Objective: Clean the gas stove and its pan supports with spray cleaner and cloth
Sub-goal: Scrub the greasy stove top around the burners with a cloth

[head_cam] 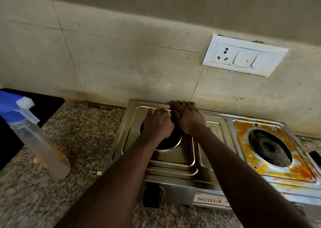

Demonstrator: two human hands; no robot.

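A two-burner steel gas stove [173, 156] stands on the counter against the wall, with no pan supports on it. Both my hands rest on its left half. My left hand [157, 123] lies over the left burner opening [171, 141], fingers curled toward the raised rim. My right hand [188, 118] reaches to the stove's back edge and presses on a small brownish cloth [192, 103] that barely shows under the fingertips. Orange stains [243, 132] ring the right burner [270, 148]. The spray bottle [34, 135], clear with a blue and white head, stands at the left.
The speckled granite counter [78, 132] runs left of the stove. A black slab [45, 106] lies at the far left behind the bottle. A white socket and switch plate [243, 55] sits on the tiled wall. A black knob [152, 194] is on the stove's front.
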